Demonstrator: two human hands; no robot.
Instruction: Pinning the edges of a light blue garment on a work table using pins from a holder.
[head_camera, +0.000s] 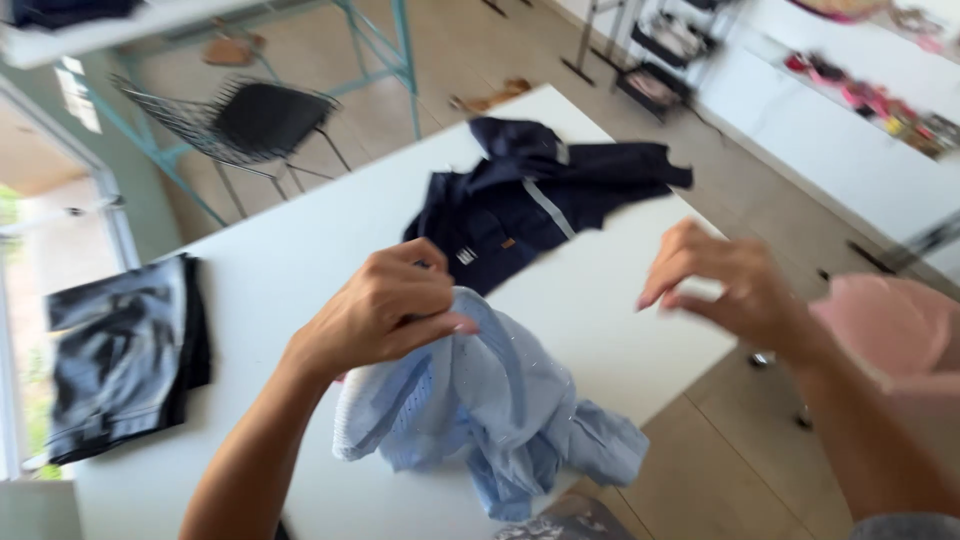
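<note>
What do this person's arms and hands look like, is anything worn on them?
Both are bare: no gloves or sleeves show on the left hand or the right hand, and the forearms are uncovered. No rings or watch are discernible, though the picture is blurred.

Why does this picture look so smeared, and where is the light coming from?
Head view: motion blur smears everything, most of all the right hand and the pink thing beside it; the left hand, gripping the light blue garment, is a little sharper. Daylight falls evenly on the white table, with no harsh glare.

Soft pale-blue cloth garment (500, 410), matt navy fabric jacket (530, 200), smooth white table (300, 260), black wire-metal chair (250, 125).
</note>
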